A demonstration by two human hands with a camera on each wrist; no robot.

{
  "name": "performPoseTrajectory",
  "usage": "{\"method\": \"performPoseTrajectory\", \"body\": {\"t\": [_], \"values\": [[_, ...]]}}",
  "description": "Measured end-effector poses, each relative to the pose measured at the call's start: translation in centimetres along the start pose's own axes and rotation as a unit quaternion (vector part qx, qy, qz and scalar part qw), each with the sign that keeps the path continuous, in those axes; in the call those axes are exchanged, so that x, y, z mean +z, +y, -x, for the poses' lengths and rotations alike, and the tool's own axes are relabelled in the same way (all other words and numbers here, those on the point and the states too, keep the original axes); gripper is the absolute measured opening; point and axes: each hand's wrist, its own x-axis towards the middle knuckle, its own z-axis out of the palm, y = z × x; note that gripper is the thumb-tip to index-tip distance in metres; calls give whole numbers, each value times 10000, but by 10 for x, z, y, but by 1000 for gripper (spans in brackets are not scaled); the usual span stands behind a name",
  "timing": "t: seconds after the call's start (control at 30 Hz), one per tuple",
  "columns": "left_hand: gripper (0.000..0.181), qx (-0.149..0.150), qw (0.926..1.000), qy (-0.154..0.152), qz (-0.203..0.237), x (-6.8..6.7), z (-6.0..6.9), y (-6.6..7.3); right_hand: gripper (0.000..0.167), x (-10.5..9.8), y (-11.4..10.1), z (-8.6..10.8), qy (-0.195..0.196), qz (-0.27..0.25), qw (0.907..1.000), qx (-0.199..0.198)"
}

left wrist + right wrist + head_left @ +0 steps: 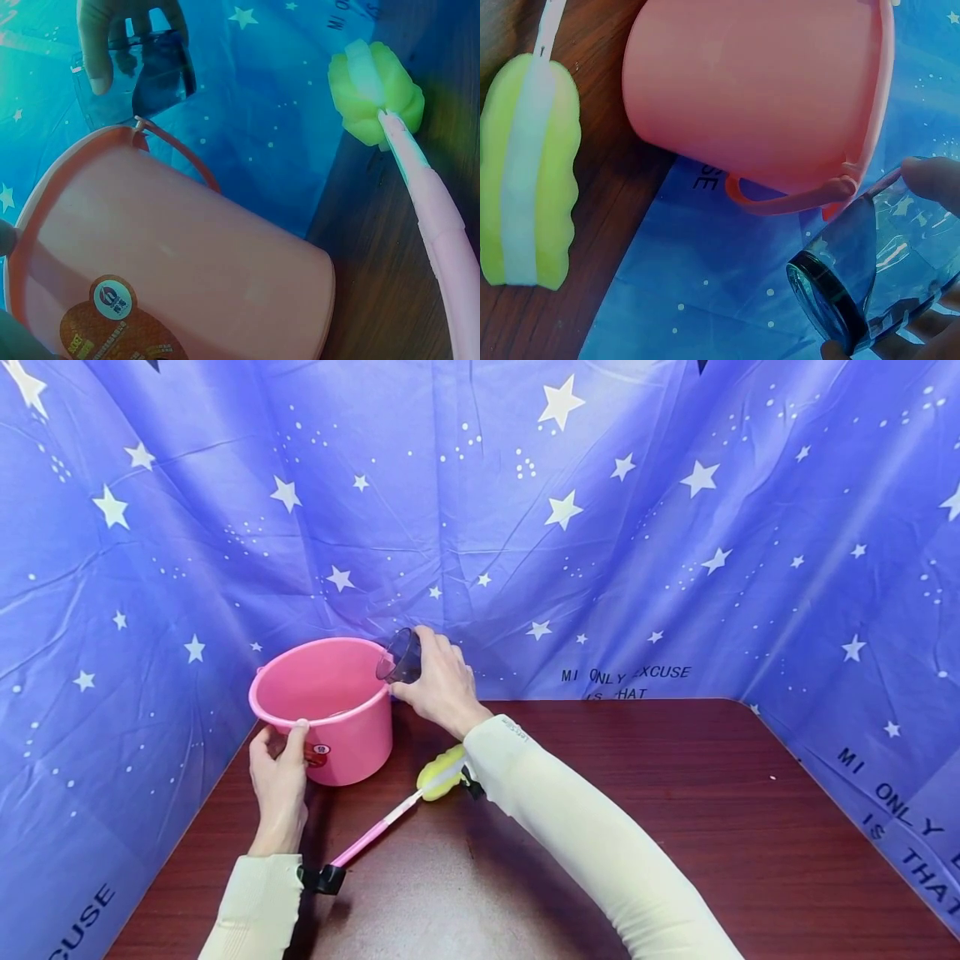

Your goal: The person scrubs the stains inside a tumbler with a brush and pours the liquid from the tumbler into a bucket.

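Observation:
A pink bucket (360, 747) stands upright at the back left of the table. My left hand (279, 781) holds it at the front, the thumb up at the rim. My right hand (447, 685) grips a see-through dark-tinted glass (405, 653) at the bucket's right rim. The glass is tilted, its mouth towards the bucket, and a slanted liquid line shows inside the glass (855, 262) in the right wrist view. A cup brush with a yellow-green sponge head (438, 775) and pink handle (367, 839) lies in front of the bucket.
The dark red-brown wooden table (637, 777) ends at a blue curtain (480, 527) with white stars, which hangs behind and along both sides. The bucket's pink carrying handle (184, 154) hangs down on its far side in the left wrist view.

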Motion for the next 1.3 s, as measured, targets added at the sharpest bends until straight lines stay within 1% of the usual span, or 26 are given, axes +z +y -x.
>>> {"method": "performPoseTrajectory", "body": {"t": [0.2, 0.43, 0.7, 0.83, 0.97, 1.03, 1.2, 1.3], "values": [[67, -14, 10000, 13, -32, 1, 0, 0, 83, 2, 0, -1, -70, 230, 9997, -58], [67, 1, 10000, 59, -47, 1, 0, 0, 85, 2, -1, -2, -123, 352, 9993, -81], [69, 2, 10000, 42, -77, 1, 0, 0, 87, 0, -6, -3, -228, 598, 9979, -116], [67, 1, 9999, 103, -39, 1, -1, 0, 88, -1, -8, -4, -264, 726, 9969, -153], [67, 20, 9999, 128, 0, 2, -1, 0, 86, -2, -9, -4, -266, 812, 9962, -187], [68, 22, 10000, 89, -1, 1, 0, 0, 85, -2, -9, -4, -265, 859, 9957, -217], [69, -13, 10000, 47, -55, 1, 0, -1, 84, -2, -10, -5, -277, 989, 9942, -312], [68, -22, 9999, 71, -85, 2, 0, 0, 83, -3, -11, -5, -272, 1102, 9928, -381]]}}
